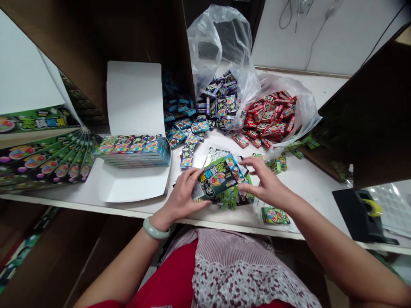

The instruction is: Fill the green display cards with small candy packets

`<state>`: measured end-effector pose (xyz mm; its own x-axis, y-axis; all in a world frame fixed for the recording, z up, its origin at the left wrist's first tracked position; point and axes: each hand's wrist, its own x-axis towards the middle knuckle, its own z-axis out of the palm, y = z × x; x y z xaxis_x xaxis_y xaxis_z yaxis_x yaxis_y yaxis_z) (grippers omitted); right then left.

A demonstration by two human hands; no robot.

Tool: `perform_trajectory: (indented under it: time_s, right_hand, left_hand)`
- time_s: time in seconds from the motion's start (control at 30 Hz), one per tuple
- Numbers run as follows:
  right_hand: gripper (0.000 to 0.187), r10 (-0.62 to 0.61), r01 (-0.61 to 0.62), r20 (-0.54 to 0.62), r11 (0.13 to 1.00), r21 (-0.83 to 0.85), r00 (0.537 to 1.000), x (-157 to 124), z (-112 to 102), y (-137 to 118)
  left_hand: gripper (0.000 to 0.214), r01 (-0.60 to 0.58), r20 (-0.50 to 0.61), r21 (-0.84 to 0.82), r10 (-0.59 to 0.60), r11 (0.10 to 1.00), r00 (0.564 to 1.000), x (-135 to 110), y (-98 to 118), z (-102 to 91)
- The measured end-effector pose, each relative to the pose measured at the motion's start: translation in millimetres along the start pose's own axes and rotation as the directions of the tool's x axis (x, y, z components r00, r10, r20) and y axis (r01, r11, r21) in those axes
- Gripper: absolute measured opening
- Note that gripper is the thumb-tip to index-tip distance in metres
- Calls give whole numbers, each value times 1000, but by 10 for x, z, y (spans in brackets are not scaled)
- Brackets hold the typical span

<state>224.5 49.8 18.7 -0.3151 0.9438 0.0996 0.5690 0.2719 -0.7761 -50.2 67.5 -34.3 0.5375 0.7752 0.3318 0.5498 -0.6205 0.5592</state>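
Observation:
A green-and-black printed packet (218, 177) with a picture of coloured balls lies slanted on top of a loose pile in front of me. My left hand (183, 194) grips its left edge, fingers above and thumb below. Just to the right, my right hand (266, 182) is open, thumb and forefinger apart beside a blue packet (235, 167) that sticks out from under the green one. More green and black packets (229, 196) lie beneath, partly covered. A small green box (275, 215) in clear wrap rests below my right wrist.
An open white display carton (135, 184) holds stacked small boxes at left. Behind are heaps of blue (183, 124), purple (221, 107) and red (269, 113) little boxes, some in clear plastic bags. Large cardboard boxes (379, 107) flank the table. A black tape dispenser (359, 216) stands right.

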Motion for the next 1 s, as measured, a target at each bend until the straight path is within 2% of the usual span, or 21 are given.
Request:
perform_trajectory:
  time_s: [0.07,0.13,0.2,0.27,0.37,0.47,0.63,0.87,1.0]
  right_hand:
    - [50,126,-120,-13,968,220,992,-9,148,38]
    - [43,190,-173,-16,922,345,982,15,225,58]
    - [35,181,-152,-53,927,343,982,61,210,58]
    - [30,137,-113,-71,954,277,988,100,137,51]
    - [32,136,-127,-35,975,184,990,90,52,53]
    - [30,170,-171,26,967,189,985,-3,86,81]
    - [22,176,-196,106,953,232,979,-158,215,95]
    - [18,165,-181,83,953,244,983,-251,301,78]
    - [19,165,-174,55,943,283,985,-306,320,61]
  left_hand:
    - [97,24,-18,-22,-24,999,1000,27,69,28]
    - [91,56,3,-165,-56,985,998,81,163,81]
    - [71,133,12,-377,-139,917,990,149,256,162]
    - [57,205,16,-568,-238,797,971,205,327,255]
    - [62,247,63,-723,-295,645,953,209,362,373]
    - [70,287,131,-753,-293,592,947,106,330,417]
    - [71,322,241,-721,-214,613,947,-43,279,329]
    - [60,333,328,-704,-129,627,936,-31,276,239]
    - [63,282,299,-695,-90,661,950,-56,278,250]
